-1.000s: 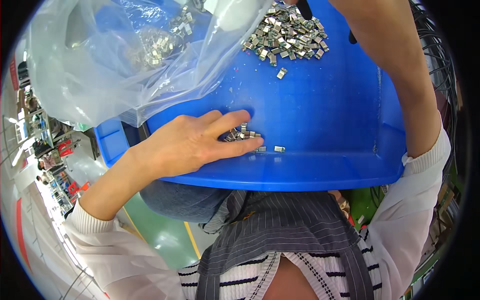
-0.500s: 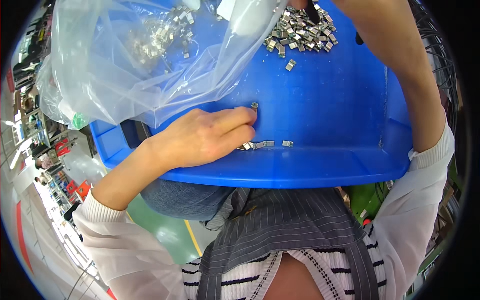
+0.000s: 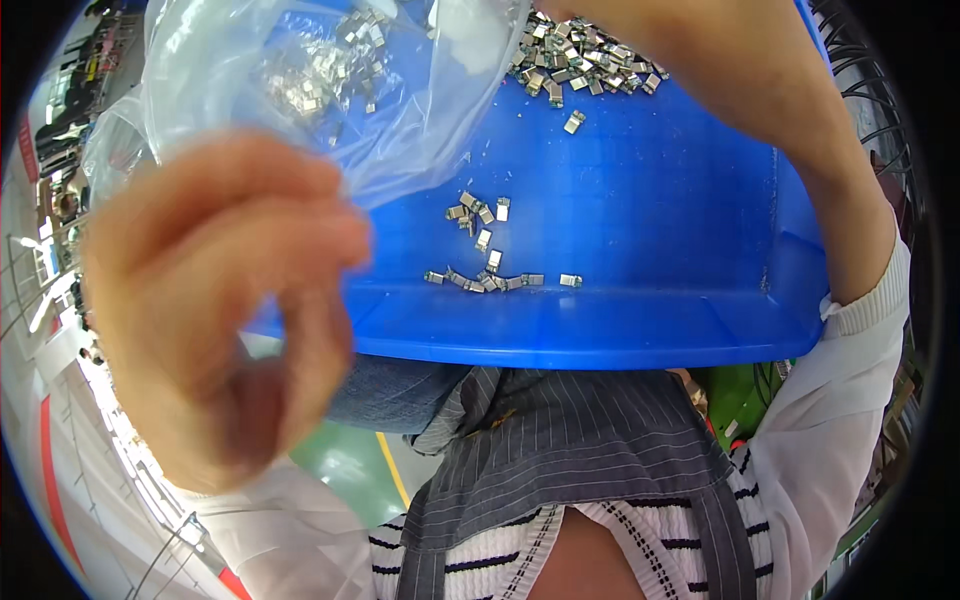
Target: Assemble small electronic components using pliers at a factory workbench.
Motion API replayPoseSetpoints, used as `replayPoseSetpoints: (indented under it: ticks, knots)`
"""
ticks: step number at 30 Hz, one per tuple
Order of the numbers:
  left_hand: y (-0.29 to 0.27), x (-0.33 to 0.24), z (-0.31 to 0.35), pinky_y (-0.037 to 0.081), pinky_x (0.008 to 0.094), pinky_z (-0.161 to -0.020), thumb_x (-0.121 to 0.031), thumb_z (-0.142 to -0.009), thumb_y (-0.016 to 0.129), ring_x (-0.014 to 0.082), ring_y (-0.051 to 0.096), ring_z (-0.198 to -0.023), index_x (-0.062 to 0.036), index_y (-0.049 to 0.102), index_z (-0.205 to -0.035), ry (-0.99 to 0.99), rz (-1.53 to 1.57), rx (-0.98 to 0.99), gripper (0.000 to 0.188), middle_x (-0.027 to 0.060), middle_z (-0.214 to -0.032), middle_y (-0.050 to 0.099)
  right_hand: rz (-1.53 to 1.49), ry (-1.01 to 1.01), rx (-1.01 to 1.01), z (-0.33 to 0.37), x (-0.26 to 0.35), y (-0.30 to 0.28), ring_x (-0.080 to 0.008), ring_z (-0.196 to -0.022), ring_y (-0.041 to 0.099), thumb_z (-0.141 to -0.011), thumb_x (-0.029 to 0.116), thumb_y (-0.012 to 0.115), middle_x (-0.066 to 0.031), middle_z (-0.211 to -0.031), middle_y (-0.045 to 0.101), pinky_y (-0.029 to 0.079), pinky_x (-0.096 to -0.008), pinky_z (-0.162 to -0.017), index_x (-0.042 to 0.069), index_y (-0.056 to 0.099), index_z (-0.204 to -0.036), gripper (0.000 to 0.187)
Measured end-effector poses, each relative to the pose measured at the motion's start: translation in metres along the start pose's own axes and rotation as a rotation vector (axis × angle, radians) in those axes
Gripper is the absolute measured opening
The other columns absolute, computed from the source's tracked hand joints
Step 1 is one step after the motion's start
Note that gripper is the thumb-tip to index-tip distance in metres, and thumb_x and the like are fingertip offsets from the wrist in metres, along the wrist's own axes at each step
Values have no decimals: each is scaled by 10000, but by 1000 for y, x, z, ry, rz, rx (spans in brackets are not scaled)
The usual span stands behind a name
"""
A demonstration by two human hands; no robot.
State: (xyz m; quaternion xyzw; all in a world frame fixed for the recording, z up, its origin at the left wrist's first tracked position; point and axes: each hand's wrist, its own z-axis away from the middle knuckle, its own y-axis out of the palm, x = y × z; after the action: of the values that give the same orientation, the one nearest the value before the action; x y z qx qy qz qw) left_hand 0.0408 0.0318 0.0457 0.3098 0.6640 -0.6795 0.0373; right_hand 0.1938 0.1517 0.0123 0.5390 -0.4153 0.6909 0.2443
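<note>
Fingers [image 3: 345,232] of the left hand [image 3: 200,290] blur, the right hand [image 3: 562,7] barely shows, so I can't tell either's grip; light pinches should suit the metal parts [image 3: 495,260].

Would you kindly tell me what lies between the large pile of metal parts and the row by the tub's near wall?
The head view shows one stray part and a loose cluster on the blue tub.
</note>
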Motion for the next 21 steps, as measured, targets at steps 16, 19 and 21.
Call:
replayPoseSetpoints:
  ticks: [16, 19, 21]
  knots:
    - [61, 34, 16, 461, 272, -577, 17, -781, 582, 201, 547, -685, -52, 577, -1031, -110, -137, 357, 259, 89, -1019, 520, -55, -58, 126, 0, -9, -10, -116, -487, 393, -843, 161, 552, -36, -588, 502, 332, -239, -453, 22, 519, -751, 170]
    - [75, 47, 12, 452, 276, -580, -4, -791, 581, 211, 539, -683, -60, 564, -1009, -47, -121, 451, 226, 83, -1016, 497, -57, -61, 131, -1, -13, -11, -116, -487, 389, -844, 159, 549, -35, -585, 500, 329, -242, -453, 23, 518, -745, 171]
    - [80, 49, 14, 449, 271, -584, 2, -782, 589, 211, 538, -698, -61, 551, -1000, -6, -100, 430, 230, 81, -1030, 484, -58, -64, 137, -2, -21, -18, -117, -487, 387, -845, 158, 547, -35, -583, 499, 326, -244, -453, 25, 517, -741, 172]
